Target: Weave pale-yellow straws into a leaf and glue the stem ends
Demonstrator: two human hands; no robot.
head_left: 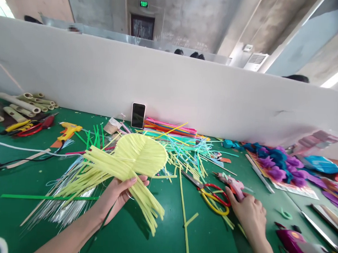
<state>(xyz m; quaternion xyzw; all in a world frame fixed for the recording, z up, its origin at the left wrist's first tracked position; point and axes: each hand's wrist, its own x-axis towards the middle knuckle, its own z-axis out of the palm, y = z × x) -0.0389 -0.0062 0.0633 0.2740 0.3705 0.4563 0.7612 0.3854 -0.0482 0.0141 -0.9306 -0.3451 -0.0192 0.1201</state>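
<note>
My left hand (123,190) pinches a pale yellow leaf shape made of pipe cleaners (141,151) between thumb and fingers, holding it above the table. Loose yellow stem ends fan out from its base to the left and lower right. At the right, my right hand (249,213) is closed over the handle of a pink glue gun (234,184), which is low at the table; the palm hides part of it. Scissors with red and yellow handles (214,198) lie just left of that hand, close to my thumb.
Behind the leaf are bundled coloured pipe cleaners (171,127) and a propped phone (138,115). At the left lie a yellow glue gun (69,130), pliers (41,126) and bamboo tubes (25,104). Purple and blue flowers (283,162) and a purple tool (298,244) lie right. A white partition (171,85) stands behind.
</note>
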